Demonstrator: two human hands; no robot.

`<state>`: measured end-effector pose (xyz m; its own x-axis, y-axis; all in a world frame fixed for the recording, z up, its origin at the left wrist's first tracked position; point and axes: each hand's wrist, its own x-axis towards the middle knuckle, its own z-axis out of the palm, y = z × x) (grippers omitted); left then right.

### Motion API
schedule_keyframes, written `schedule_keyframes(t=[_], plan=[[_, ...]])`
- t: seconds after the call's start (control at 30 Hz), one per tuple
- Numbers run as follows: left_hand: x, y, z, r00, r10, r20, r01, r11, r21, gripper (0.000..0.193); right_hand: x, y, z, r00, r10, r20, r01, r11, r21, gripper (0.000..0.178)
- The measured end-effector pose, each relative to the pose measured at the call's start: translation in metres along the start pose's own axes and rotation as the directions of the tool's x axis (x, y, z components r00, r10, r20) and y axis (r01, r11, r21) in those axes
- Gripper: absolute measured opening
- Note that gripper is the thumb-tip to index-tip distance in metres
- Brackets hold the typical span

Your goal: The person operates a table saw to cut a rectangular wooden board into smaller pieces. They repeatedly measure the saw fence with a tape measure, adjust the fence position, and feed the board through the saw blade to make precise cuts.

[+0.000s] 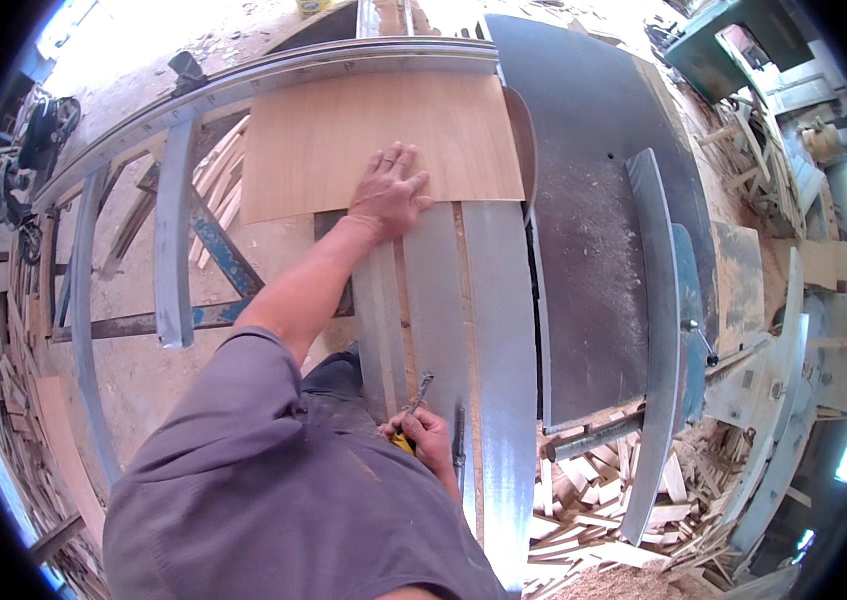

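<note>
My left hand lies flat, fingers spread, on a rectangular light-brown wood panel. The panel rests on the metal sliding table of a table saw, its far edge along a long metal fence. Beside the panel's right edge stands a curved brownish disc that looks like the saw blade. Close to my body, my right hand is closed around a small yellow object. A thin dark piece with a metallic end points up from that hand; whether the two are joined, I cannot tell.
Right of the sliding table is the dark fixed saw table, dusted with sawdust, carrying a long metal guide. Wood offcuts are heaped at the lower right. A metal side frame extends left, with wood strips behind it.
</note>
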<state>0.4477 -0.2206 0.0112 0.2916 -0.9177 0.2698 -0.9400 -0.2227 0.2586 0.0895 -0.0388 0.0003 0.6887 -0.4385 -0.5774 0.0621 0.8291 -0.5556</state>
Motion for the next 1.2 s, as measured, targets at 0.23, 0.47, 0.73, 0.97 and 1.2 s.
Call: schedule_keyframes(t=[0.23,0.47,0.73,0.97,1.2], plan=[[0.001,0.000,0.005,1.000,0.009,-0.015,-0.009,1.000,0.014,0.044,0.002,-0.005,0.000,1.000,-0.007,0.028,0.009,0.998,-0.069,0.025],[0.002,-0.002,0.010,1.000,0.022,-0.013,-0.022,1.000,0.017,0.044,0.004,0.000,-0.001,0.997,-0.037,0.065,0.040,0.998,-0.052,0.024],[0.003,0.001,0.003,1.000,0.024,-0.015,-0.024,1.000,0.011,0.043,0.005,0.000,-0.001,0.998,-0.042,0.057,0.046,0.997,-0.063,0.024],[0.002,0.000,0.008,0.999,0.026,-0.023,-0.026,1.000,0.010,0.043,0.003,-0.002,0.000,0.998,-0.034,0.057,0.038,0.997,-0.070,0.024],[0.003,0.002,0.004,1.000,0.024,-0.021,-0.024,1.000,0.000,0.043,0.004,-0.004,0.002,0.999,-0.006,0.045,0.007,0.999,-0.036,0.023]])
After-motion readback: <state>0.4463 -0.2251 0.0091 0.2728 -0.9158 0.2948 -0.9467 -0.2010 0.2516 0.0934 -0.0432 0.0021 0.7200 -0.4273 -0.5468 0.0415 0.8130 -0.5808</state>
